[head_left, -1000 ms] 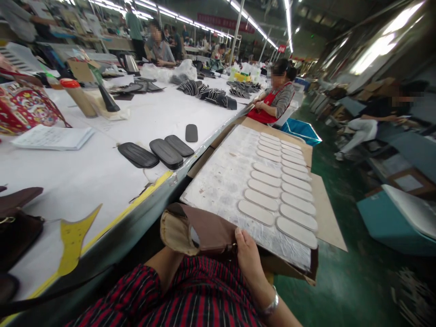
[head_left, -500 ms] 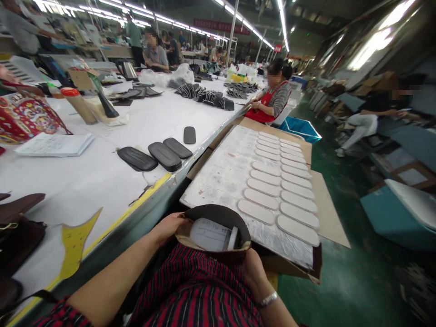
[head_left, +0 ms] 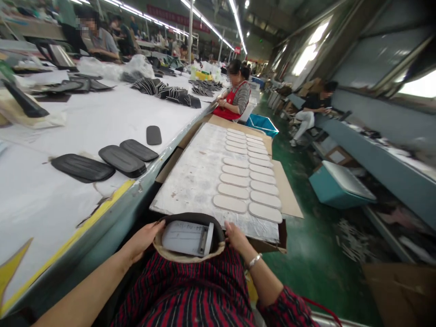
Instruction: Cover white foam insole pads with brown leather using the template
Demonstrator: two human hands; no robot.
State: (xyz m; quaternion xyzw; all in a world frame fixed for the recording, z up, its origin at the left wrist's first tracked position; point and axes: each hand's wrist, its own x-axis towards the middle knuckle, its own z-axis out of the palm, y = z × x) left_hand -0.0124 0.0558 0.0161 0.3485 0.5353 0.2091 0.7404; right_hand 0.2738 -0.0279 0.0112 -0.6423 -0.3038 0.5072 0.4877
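Note:
In front of my striped shirt is a dark bag piece (head_left: 218, 225) with an oval open mouth and a pale inner edge. Inside it lies a white plate (head_left: 184, 236) with handwriting and a raised bar at its right end. My left hand (head_left: 145, 240) grips the left side of the rim. At the right side of the rim is my right hand (head_left: 235, 237), its fingers closed on the edge. Just beyond stands a board (head_left: 184, 181) carrying two columns of pale oval pieces (head_left: 230, 203).
On the white table (head_left: 85, 122) at left lie black oval pieces (head_left: 122, 160) in stacks. A yellow pattern piece (head_left: 13, 268) is near its edge. A co-worker in a red apron (head_left: 235, 97) sits beyond the board, near a blue bin (head_left: 262, 125). A teal box (head_left: 340, 184) stands at right.
My view has turned right. The bag piece has tilted so more of its inside shows, and my right hand has moved up along the right side of the rim.

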